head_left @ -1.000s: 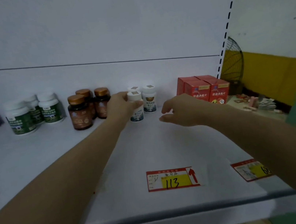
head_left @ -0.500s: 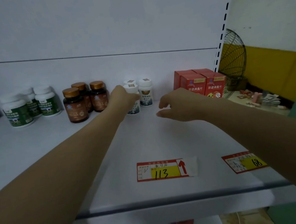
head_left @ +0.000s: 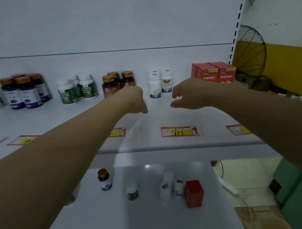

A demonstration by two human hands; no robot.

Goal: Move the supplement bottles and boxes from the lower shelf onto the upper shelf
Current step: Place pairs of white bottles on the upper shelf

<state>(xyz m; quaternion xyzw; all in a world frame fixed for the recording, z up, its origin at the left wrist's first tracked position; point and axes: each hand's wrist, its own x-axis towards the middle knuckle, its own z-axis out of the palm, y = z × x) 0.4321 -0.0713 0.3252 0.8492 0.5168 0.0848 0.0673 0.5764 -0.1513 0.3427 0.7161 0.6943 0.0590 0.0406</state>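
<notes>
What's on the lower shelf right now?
A dark bottle, a green-labelled bottle, a cluster of white bottles and a red box stand on the lower shelf. The left forearm covers its left part, so more may hide there.

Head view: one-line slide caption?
Left hand and right hand hover empty over upper shelf; red box, bottles on lower shelf.

"113" handwritten on yellow price tag (head_left: 179,131), just below right hand (head_left: 188,95) fingers; "消食片" printed on red boxes (head_left: 216,74), right of them.

Red boxes (head_left: 216,73), white shelf (head_left: 170,146) (yellow-and-red tags (head_left: 179,132))
</notes>
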